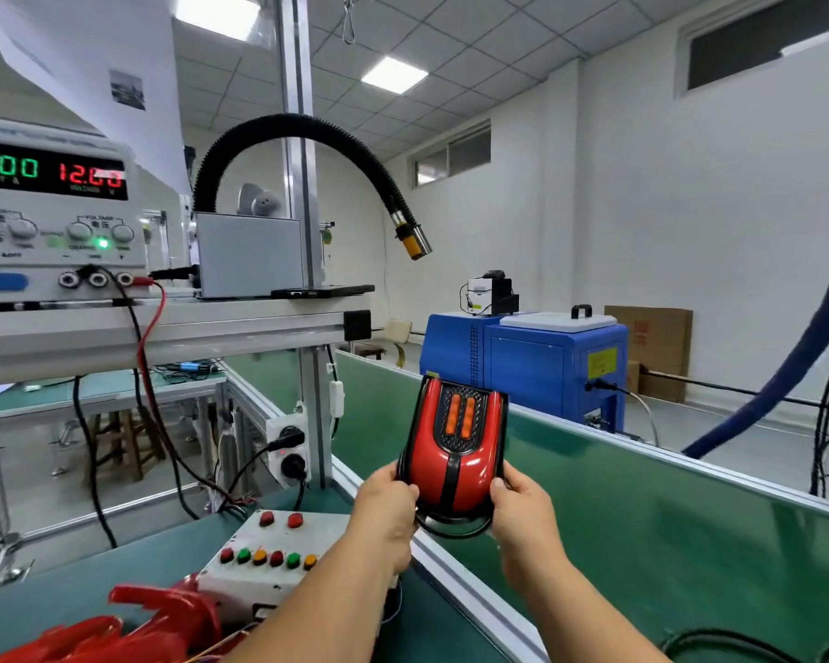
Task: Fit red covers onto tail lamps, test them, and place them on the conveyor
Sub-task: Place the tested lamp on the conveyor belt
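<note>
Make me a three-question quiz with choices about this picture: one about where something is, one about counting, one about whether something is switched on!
1. Where is the tail lamp?
A) on the floor
B) held up between both hands
C) inside a drawer

2. How many orange strips does it show?
A) two
B) five
C) none

3. The power supply display is:
A) dark
B) cracked
C) lit

Answers:
1. B, since the left hand and right hand grip its sides.
2. A, since two strips sit side by side.
3. C, since green and red digits glow.
</note>
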Demonstrator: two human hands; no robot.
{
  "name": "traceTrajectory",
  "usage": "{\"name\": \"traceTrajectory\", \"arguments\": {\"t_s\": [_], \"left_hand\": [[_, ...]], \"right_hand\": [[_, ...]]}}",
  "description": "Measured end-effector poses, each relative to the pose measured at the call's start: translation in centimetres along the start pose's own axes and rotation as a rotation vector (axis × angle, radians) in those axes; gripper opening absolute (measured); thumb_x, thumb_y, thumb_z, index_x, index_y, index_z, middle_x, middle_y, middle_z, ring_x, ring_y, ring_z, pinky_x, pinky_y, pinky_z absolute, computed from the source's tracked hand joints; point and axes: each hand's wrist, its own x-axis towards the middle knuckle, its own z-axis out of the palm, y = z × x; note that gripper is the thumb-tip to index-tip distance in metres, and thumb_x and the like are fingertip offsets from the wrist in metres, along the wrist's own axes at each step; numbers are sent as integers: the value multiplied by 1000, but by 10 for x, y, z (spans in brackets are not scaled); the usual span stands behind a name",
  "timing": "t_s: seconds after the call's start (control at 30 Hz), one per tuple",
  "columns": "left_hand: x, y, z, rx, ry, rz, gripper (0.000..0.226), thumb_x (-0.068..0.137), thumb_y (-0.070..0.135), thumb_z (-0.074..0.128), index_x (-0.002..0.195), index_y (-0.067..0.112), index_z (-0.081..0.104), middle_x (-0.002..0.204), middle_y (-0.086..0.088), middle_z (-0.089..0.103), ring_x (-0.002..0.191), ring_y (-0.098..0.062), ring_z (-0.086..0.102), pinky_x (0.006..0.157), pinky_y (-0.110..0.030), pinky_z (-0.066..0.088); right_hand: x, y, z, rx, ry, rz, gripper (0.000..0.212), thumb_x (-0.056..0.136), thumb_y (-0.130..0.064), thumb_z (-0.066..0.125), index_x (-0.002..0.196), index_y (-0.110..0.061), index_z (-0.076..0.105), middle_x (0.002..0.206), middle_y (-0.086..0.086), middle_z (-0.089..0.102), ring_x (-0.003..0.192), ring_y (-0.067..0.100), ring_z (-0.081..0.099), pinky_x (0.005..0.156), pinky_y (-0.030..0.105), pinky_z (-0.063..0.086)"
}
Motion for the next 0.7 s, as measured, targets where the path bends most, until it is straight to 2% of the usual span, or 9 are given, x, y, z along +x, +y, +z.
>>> {"name": "traceTrajectory", "arguments": {"t_s": [0.07,0.13,0.2,0.27,0.33,0.4,0.43,0.53,0.7], "left_hand": [[1,5,6,-3,-11,31,47,93,-17,32,94,11,69,94,-11,73,100,-30,64,100,-45,49],[2,10,10,-6,-34,41,43,94,-14,35,96,10,70,89,-9,74,92,-28,65,95,-43,50],[2,16,14,4,-59,28,39,97,-10,38,94,11,71,90,-9,75,90,-25,66,93,-42,51],[4,22,17,-4,-62,7,33,99,-7,41,92,8,70,96,-12,73,90,-25,63,89,-41,53],[6,28,21,-43,-39,-3,25,98,-5,45,88,3,67,93,-15,68,81,-23,61,68,-30,56],[4,31,25,-105,-27,-14,23,96,-5,48,80,0,65,79,-13,64,66,-20,60,47,-21,53],[4,32,26,-133,-24,-21,24,96,-4,50,77,-1,64,75,-13,64,64,-20,60,43,-21,52],[1,30,28,-192,-47,-53,21,96,-3,52,79,-5,63,76,-15,65,69,-26,63,45,-24,55],[-7,20,29,-139,-112,-63,23,93,-7,50,80,-3,68,73,-13,69,73,-25,65,48,-25,57]], "right_hand": [[3,-2,-2,11,9,-21,42,98,3,39,90,-22,73,104,8,74,99,23,64,96,43,48],[7,-8,-5,15,25,-58,39,99,0,41,89,-20,73,101,5,74,95,20,65,92,39,51],[13,-14,-9,-12,47,-91,30,100,-5,44,104,-14,72,98,-2,72,92,14,65,86,30,52],[16,-20,-14,-56,64,-131,26,100,-11,49,116,-10,69,103,-2,71,98,15,65,90,33,52],[16,-29,-16,-154,86,-222,18,97,-19,55,96,-21,73,98,0,73,96,20,67,90,41,54],[18,-44,-16,-349,145,-288,27,93,-30,58,69,-21,67,74,-2,70,74,21,63,70,35,53],[18,-52,-16,-436,180,-295,33,91,-35,58,65,-17,65,65,-2,65,64,19,58,59,31,46],[16,-66,-15,-556,221,-309,37,91,-35,56,66,-8,62,58,1,58,54,15,48,49,28,32],[-4,-63,-29,-608,184,-289,24,95,-29,51,81,-15,63,73,-6,62,67,12,54,55,27,35]]}}
